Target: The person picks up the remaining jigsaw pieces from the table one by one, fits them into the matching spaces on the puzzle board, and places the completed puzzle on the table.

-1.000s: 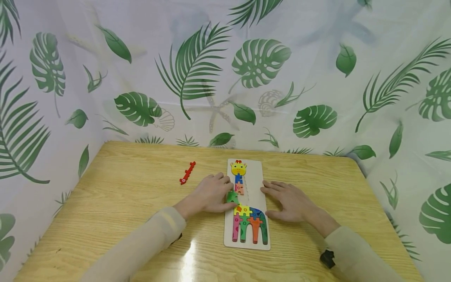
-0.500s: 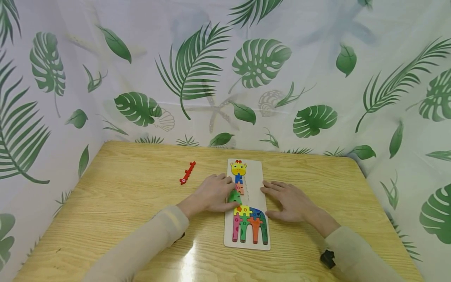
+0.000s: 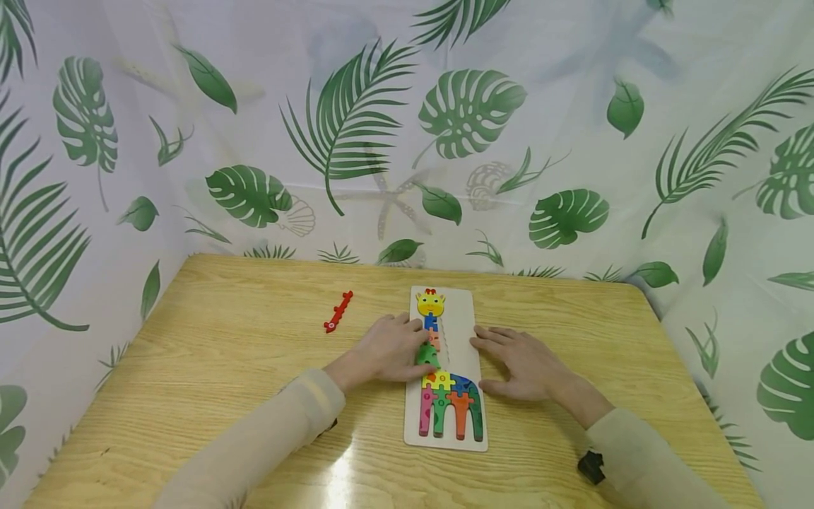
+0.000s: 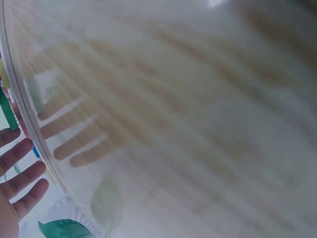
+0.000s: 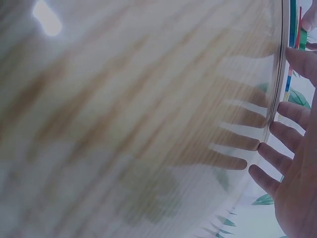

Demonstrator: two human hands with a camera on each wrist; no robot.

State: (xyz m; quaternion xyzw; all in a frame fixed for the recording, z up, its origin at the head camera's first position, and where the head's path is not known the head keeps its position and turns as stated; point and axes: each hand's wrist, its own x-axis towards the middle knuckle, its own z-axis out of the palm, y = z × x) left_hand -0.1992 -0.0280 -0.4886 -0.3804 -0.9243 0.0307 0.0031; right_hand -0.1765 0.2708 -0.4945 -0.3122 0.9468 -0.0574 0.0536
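A white giraffe puzzle board (image 3: pixel 459 322) lies on the wooden table (image 3: pixel 222 367), with a yellow head, a blue and orange neck and a many-coloured body set into it. My left hand (image 3: pixel 389 350) lies flat at the board's left edge, its thumb and forefinger against a green piece (image 3: pixel 425 355) at the base of the neck. The left wrist view shows this hand's fingers (image 4: pixel 22 171) straight beside that green piece (image 4: pixel 6 111). My right hand (image 3: pixel 518 360) rests flat, fingers spread, on the board's right edge; its fingers (image 5: pixel 290 129) appear straight in the right wrist view.
A small red toothed piece (image 3: pixel 338 312) lies on the table left of the board. A leaf-printed curtain (image 3: pixel 407 141) walls the table at the back and on both sides. A small black object (image 3: pixel 591 466) sits near my right sleeve.
My left hand has slid a little to the right, and the green piece has moved with it toward the giraffe's neck. The right hand has stayed still.
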